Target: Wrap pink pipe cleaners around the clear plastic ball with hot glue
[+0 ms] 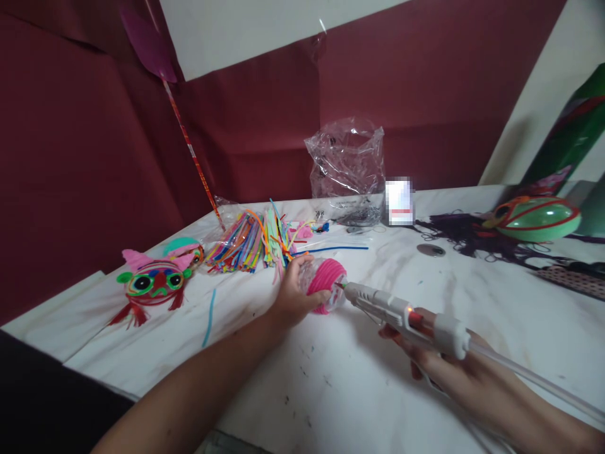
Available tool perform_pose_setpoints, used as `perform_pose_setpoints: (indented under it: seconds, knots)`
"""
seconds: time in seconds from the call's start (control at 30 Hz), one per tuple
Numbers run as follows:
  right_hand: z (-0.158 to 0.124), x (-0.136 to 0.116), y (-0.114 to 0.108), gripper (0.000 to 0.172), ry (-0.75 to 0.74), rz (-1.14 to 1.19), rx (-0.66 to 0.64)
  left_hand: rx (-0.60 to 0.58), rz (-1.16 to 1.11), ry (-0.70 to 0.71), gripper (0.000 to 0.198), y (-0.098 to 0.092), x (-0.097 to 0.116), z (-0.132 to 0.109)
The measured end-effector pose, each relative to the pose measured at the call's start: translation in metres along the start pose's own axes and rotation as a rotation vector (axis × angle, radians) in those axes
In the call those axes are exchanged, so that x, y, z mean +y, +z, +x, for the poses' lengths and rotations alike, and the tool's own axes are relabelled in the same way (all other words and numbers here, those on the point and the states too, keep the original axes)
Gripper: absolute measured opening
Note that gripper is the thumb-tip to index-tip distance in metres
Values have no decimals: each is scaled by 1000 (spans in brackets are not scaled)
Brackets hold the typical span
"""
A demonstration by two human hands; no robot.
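The only camera sits up on the person's head, looking forward and down over the desk (pixel 359 397). From there, it has the left grip (pixel 292 296) near mid-view and the right grip (pixel 439 366) lower, to its right. Beyond both, it faces the dark red backing (pixel 416 94).

Left hand (pixel 302 293): was bare, thumb in view. Left forearm (pixel 203 378): was bare, narrowing at the wrist. Right hand (pixel 449 373): was bare, partly hidden. Right forearm (pixel 524 413): was bare.
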State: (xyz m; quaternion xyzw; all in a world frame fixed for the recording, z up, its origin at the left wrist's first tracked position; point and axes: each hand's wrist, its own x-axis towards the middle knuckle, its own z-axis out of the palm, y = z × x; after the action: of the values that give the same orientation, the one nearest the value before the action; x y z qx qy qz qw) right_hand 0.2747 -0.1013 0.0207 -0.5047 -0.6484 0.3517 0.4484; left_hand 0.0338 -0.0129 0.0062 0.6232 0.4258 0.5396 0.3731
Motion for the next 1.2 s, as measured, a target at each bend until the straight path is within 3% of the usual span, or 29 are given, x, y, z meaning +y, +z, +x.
perform_pose_setpoints:
  seconds: [1.2]
  knots:
    - [-2,-3,-1,25,15,15,4,5,-8,-28,77,2,3,-1]
